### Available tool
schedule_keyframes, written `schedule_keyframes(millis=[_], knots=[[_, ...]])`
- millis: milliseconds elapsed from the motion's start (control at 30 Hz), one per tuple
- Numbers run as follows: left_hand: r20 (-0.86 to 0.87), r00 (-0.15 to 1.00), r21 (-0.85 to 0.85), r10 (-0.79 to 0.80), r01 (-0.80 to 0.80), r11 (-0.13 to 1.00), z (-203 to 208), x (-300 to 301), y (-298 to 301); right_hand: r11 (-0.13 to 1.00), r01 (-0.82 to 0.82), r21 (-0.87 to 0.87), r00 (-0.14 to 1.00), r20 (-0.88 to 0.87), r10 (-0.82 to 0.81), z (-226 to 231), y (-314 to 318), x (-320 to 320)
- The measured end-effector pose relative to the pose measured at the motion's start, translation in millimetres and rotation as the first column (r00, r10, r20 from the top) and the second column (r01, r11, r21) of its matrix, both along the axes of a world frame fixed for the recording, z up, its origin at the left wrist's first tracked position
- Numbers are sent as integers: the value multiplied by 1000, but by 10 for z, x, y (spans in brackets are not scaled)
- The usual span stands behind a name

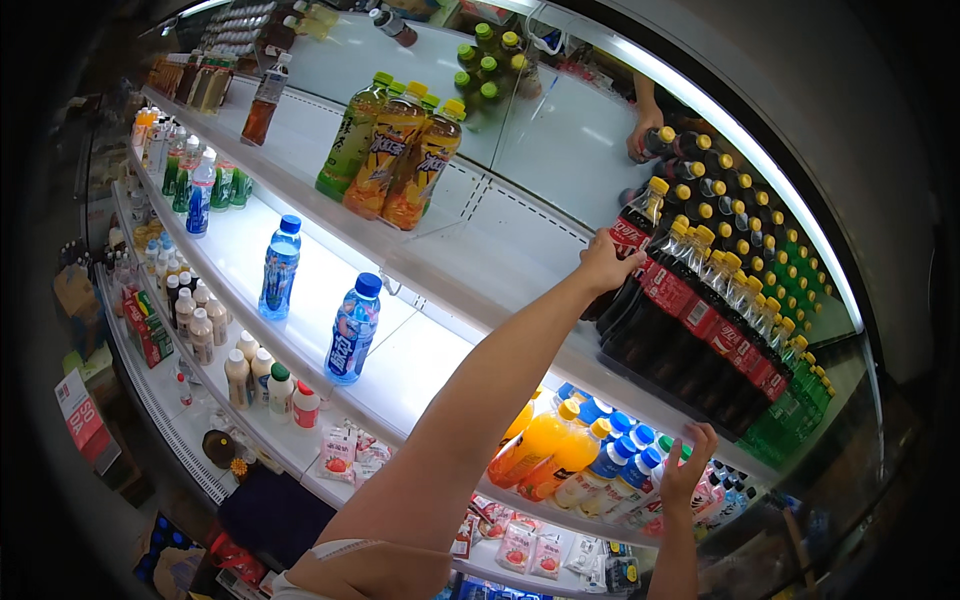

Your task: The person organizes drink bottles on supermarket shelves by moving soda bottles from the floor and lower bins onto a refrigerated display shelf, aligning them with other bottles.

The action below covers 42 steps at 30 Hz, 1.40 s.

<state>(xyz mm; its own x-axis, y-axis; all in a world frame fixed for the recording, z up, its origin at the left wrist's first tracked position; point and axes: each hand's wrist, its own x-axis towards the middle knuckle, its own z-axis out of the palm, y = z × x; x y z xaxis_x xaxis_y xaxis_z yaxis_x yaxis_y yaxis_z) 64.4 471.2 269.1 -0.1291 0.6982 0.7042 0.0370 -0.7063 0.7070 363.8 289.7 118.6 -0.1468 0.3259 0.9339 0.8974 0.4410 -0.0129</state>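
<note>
With its arm stretched up to the top shelf, my left hand (pixel 606 268) is closed round a cola bottle (pixel 628 236) with a yellow cap and red label. That bottle stands at the left end of a tight block of like cola bottles (pixel 700 312). My right hand (pixel 688 466) is lower, its fingers apart and holding nothing. It is in front of the shelf below, near blue-capped bottles (pixel 612 460) and orange drink bottles (pixel 570 450). My left fingers hide part of the gripped bottle.
Green soda bottles (pixel 800 405) flank the cola on the right. Iced tea bottles (pixel 400 150) stand further left on the top shelf. Two blue bottles (pixel 352 330) are on the lit shelf below. A mirrored back panel (pixel 580 130) reflects the bottles and an arm.
</note>
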Motion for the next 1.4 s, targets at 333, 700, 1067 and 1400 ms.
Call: schedule_keyframes(millis=[333, 700, 1067, 1400], knots=[[99, 814, 97, -573, 565, 819, -87, 116, 135, 999, -3, -49, 1000, -17, 2, 64, -60, -160], [23, 935, 25, -355, 354, 935, -165, 188, 412, 991, 30, -130, 999, 31, -26, 155, -257, -317], [-59, 967, 85, -249, 253, 964, -302, 252, 544, 983, 75, -165, 997, 33, -71, 139, -346, -384], [71, 945, -144, -318, 325, 935, -167, 202, 376, 971, 121, -206, 992, 54, -112, 298, -471, -403]])
